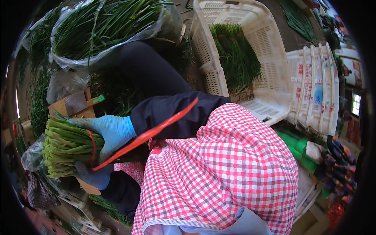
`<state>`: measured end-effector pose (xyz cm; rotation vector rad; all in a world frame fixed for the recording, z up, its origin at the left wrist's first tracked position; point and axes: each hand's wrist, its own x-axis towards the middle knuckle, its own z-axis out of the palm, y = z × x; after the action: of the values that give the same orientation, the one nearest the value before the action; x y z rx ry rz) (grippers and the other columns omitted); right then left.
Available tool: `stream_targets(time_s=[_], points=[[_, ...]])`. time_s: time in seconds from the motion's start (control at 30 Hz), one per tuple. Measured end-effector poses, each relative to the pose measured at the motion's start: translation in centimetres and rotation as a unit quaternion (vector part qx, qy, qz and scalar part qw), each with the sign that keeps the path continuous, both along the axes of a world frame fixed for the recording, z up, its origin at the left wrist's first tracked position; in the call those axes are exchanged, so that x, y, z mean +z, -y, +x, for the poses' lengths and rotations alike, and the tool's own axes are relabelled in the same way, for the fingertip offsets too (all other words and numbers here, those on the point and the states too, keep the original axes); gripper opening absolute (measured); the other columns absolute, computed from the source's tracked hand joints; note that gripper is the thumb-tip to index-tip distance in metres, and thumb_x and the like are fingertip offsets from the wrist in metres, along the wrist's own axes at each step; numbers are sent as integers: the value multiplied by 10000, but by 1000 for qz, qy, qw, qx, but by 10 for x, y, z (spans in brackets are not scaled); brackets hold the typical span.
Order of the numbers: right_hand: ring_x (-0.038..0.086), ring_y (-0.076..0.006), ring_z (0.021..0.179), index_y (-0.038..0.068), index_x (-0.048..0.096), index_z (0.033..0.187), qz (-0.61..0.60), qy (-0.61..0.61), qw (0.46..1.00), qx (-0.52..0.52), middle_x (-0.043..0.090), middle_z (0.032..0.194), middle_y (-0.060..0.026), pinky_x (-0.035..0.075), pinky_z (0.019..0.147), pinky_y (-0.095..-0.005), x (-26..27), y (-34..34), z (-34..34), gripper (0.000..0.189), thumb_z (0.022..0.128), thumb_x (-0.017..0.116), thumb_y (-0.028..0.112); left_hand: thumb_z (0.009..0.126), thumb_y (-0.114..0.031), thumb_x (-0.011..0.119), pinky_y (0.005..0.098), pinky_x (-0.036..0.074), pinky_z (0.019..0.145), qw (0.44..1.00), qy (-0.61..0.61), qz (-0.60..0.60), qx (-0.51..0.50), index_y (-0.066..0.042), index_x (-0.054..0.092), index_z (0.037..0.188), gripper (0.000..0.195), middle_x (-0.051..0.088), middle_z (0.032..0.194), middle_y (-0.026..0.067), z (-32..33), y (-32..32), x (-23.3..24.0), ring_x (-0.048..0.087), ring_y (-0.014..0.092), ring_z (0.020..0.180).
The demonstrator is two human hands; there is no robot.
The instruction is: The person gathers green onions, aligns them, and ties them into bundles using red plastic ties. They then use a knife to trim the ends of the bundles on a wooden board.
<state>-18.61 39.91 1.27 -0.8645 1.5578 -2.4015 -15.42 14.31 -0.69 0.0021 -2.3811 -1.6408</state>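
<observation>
A thick bundle of green chives (67, 144) lies at the left with its cut ends facing left. My right hand (110, 132), in a blue glove, grips it from above. Against its lower side presses my left hand (95, 176), also gloved, its fingertips partly hidden. A red plastic strap (94, 147) crosses the bundle beside my right hand, and its long loose end stretches up over my right sleeve. Whether the strap is tied cannot be told. Just above the bundle, a broad metal blade (77, 102) with a green-tipped handle rests on a wooden board (60, 107).
Loose chives fill a plastic-lined container (55, 58) at the upper left. Tied chives stand in a white plastic crate (271, 44) at the upper right, beside another white crate (330, 88). My dark-clad knee (138, 55) lies between. Green plastic items (301, 147) are at the right.
</observation>
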Motion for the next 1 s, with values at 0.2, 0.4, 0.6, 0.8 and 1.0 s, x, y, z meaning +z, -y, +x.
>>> stream_targets(time_s=[0.2, 0.4, 0.6, 0.8, 1.0], points=[[574, -175, 1047, 37, 251, 1432, -87, 117, 976, -163, 573, 1218, -115, 478, 929, -334, -18, -23, -27, 1004, 617, 837, 35, 955, -476, 371, 472, 94, 1160, 955, -96, 243, -138, 77, 158, 1444, 769, 201, 1511, 231, -66, -2, 76, 183, 339, 1409], [407, -183, 1278, 51, 174, 1473, -108, 92, 972, -188, 412, 1405, -110, 377, 1044, -345, -3, 2, -23, 1036, 666, 822, 43, 989, -414, 298, 400, 232, 1120, 978, -107, 169, -61, 45, 235, 1438, 645, 337, 1454, 207, -88, -65, 68, 317, 290, 1355], [447, -187, 1254, 57, 199, 1461, -168, 185, 942, -223, 446, 1371, -99, 377, 1047, -336, -20, -3, -31, 1033, 657, 843, 115, 1013, -356, 323, 365, 280, 1100, 975, -93, 179, -96, -13, 250, 1454, 564, 373, 1444, 156, -79, -108, 54, 336, 254, 1347], [491, -189, 1202, 44, 292, 1412, -78, 154, 965, -195, 498, 1311, -82, 420, 1002, -332, -18, -12, -36, 890, 689, 811, 45, 981, -225, 384, 391, 251, 1117, 977, -160, 44, -133, 53, 285, 1423, 532, 384, 1428, 184, -65, -106, 27, 359, 273, 1331], [596, -180, 981, 23, 467, 1208, -297, 95, 921, -234, 595, 1093, -67, 492, 869, -309, -4, -26, -67, 428, 820, 628, -61, 948, -456, 400, 443, 395, 1033, 871, 115, 312, -361, 77, 403, 1335, 659, 566, 1221, 221, 20, -84, 61, 541, 329, 1164]])
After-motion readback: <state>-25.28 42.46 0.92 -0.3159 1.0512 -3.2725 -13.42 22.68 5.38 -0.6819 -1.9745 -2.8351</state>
